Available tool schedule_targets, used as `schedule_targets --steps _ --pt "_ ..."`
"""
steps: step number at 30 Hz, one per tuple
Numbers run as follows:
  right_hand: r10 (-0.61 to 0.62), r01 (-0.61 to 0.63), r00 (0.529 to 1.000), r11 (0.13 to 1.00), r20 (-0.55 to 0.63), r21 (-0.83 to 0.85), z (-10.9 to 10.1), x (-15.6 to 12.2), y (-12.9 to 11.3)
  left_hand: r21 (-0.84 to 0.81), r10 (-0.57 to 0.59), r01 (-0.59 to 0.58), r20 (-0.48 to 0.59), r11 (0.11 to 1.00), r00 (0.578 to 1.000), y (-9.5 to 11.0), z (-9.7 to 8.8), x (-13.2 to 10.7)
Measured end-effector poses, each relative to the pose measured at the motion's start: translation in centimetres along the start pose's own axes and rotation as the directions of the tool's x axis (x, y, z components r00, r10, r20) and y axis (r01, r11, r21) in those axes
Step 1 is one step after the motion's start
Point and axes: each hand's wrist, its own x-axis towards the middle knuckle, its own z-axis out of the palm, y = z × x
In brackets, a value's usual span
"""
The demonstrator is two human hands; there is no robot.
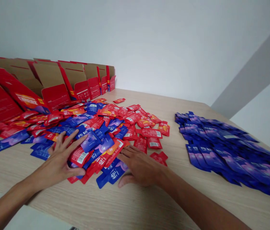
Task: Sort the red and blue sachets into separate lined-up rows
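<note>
A pale wall point(149, 41) is rising behind a light wood-grain worktop point(170, 102), which is filling the lower half of the head view. Along the far left edge, a row of red cartons point(50, 86) is standing with brown flaps open.

A mixed heap of red and blue sachets point(125, 119) is spreading across the left and middle of the worktop. Well apart from it, on the right, a pile of blue sachets point(226, 150) is lying in overlapping rows.

The left hand point(60, 159) is lying flat on the near edge of the heap, its grip wide and holding nothing; its fingers are spreading toward a blue sachet point(90, 140), while the thumb is resting beside a red sachet point(79, 156).

The right hand point(139, 167) is also lying palm down with its grip wide and empty, its fingertips touching the near edge of the heap. Another blue sachet with white lettering point(112, 174) is lying just beside its thumb; the hand is possibly pressing on one corner, though the angle is making that hard to tell.
</note>
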Motion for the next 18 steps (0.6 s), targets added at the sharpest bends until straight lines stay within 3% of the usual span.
schedule_targets --steps 4,9,18 --pt "-0.039 0.038 0.999 0.991 -0.002 -0.126 0.2 1.6 0.6 -0.027 0.011 -0.01 0.019 1.0 1.0 0.7 -0.1 1.9" --pt "0.022 0.002 0.998 0.93 0.063 -0.368 0.1 3.3 1.2 -0.08 0.048 -0.046 0.014 0.996 0.999 1.2 -0.1 3.9" --pt "0.041 -0.028 0.999 0.879 0.017 -0.476 0.3 4.1 2.8 -0.117 0.054 -0.051 0.023 0.992 0.998 1.0 0.8 7.6"
